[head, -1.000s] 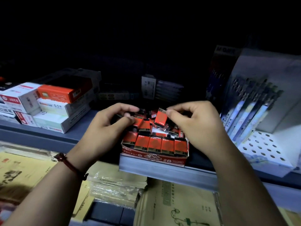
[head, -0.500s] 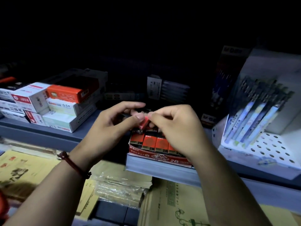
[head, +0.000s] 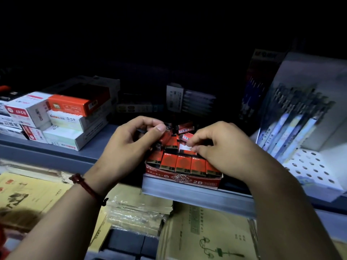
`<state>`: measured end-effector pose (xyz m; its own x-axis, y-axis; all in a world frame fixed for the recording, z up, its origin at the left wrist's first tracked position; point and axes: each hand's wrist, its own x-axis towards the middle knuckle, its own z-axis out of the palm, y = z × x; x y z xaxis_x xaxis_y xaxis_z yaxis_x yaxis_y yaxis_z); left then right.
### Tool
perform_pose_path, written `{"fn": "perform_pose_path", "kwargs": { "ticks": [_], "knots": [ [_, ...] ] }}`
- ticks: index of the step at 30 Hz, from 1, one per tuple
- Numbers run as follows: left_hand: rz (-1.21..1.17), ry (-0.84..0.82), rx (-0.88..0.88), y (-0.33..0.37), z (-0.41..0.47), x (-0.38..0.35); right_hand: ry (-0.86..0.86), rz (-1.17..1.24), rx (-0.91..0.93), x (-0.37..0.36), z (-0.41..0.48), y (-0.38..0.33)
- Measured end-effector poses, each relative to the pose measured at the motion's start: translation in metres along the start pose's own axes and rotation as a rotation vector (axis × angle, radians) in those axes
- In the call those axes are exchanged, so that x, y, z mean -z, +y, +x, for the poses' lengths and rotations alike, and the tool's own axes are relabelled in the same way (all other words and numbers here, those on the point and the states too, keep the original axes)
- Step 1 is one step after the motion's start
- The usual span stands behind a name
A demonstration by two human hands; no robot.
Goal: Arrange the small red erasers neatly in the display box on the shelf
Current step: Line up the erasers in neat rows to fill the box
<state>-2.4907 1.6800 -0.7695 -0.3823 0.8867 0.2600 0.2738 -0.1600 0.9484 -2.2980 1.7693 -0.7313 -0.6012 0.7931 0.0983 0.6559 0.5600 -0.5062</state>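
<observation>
A red display box (head: 189,180) marked 2B sits at the front edge of the grey shelf (head: 97,147). A neat front row of small red erasers (head: 183,163) stands in it; behind that row several erasers (head: 185,129) lie jumbled. My left hand (head: 129,149) is over the box's left side, its thumb and fingers pinching a red eraser (head: 166,136). My right hand (head: 223,149) is over the box's right side, its fingertips curled onto an eraser with a white end (head: 185,147). The box's right end is hidden under that hand.
Stacked white and orange boxes (head: 62,117) stand on the shelf at left. A white pen display (head: 300,128) with blue pens stands at right. Dark packs (head: 189,100) sit behind. Below the shelf lie yellow paper packs (head: 202,233) and plastic-wrapped stacks (head: 139,214).
The hands met above the box and the eraser passed from my right fingers to my left. They have since parted, and my right hand has dropped onto the erasers in the box.
</observation>
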Motion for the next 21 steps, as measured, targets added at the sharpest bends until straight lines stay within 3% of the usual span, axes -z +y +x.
{"fn": "perform_pose_path", "kwargs": {
  "ticks": [12, 21],
  "knots": [
    [0.096, 0.061, -0.051, -0.012, 0.002, -0.005, -0.036, 0.024, -0.038, -0.002, 0.004, -0.003],
    [0.059, 0.233, -0.192, -0.007, -0.002, -0.011, -0.112, 0.085, -0.021, 0.001, 0.005, 0.001]
  ]
}}
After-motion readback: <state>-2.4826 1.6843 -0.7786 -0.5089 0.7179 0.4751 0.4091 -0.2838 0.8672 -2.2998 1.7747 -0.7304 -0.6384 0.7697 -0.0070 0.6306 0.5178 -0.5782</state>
